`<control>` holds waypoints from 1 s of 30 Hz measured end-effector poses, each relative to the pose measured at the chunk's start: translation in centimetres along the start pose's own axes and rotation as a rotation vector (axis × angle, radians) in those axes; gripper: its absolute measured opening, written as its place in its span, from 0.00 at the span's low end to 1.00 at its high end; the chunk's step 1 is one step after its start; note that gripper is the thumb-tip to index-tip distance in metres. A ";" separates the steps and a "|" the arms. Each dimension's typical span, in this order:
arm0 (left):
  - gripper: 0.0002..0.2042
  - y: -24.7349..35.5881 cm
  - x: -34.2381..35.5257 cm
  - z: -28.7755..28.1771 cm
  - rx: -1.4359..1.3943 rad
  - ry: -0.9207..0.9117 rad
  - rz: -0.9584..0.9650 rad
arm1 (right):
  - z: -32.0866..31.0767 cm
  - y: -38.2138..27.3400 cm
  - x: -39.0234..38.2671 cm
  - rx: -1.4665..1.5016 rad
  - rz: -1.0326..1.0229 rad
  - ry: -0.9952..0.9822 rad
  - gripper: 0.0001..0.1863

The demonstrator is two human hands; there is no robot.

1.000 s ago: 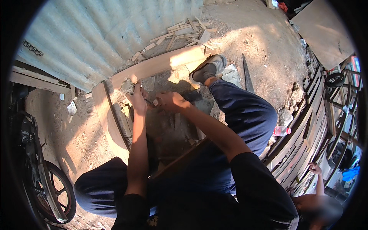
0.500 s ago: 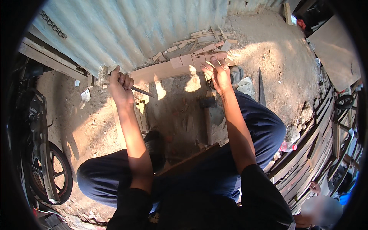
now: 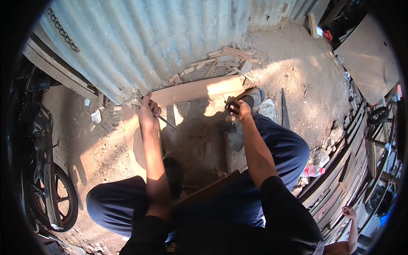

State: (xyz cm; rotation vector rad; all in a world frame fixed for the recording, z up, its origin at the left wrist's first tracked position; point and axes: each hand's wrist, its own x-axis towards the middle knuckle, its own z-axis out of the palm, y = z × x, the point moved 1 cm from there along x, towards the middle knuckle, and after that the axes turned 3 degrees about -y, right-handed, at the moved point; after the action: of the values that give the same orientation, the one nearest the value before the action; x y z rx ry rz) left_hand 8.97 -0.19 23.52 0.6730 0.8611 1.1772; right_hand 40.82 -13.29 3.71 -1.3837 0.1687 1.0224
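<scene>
A long thin dark metal tool that looks like a chisel (image 3: 168, 123) is in my left hand (image 3: 149, 113), its fingers closed around it. The pale handle end pokes out at the upper left of the fist, and the shaft points down to the right. My right hand (image 3: 242, 111) is beside my sandalled foot (image 3: 255, 95), its fingers apart and nothing visible in them. A pale plank (image 3: 195, 92) lies across the ground in front of me, and another board (image 3: 132, 136) runs along the left. A dark-headed tool with a handle (image 3: 226, 142) is below my right hand.
Wood offcuts (image 3: 227, 59) are heaped against the corrugated metal wall (image 3: 153, 46). A motorbike wheel (image 3: 63, 197) is at the left. Stacked boards (image 3: 340, 178) and a plastic bottle (image 3: 313, 171) lie on the right. Another person's hand (image 3: 349, 211) shows at the lower right.
The notched wooden strip that was over the plank under my right hand is gone from there. My right hand has drawn back toward my foot. My left hand has moved right and down with the chisel.
</scene>
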 end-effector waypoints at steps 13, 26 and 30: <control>0.06 -5.4 0.1 0.0 0.074 -0.051 -0.172 | 6.1 6.9 -8.3 -0.514 0.162 -0.709 0.33; 0.30 -6.1 0.3 0.2 0.582 -0.340 -0.236 | 7.6 0.9 -14.2 -0.066 0.096 -0.937 0.12; 0.28 -5.1 0.2 0.2 0.520 -0.527 -0.305 | 2.2 -5.7 -10.6 0.071 -0.099 -0.588 0.09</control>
State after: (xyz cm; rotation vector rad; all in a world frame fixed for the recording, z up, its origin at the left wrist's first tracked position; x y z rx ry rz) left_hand 11.74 -1.30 19.34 1.1656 0.7791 0.4556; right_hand 37.51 -15.82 15.23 -0.9687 -0.2937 1.2818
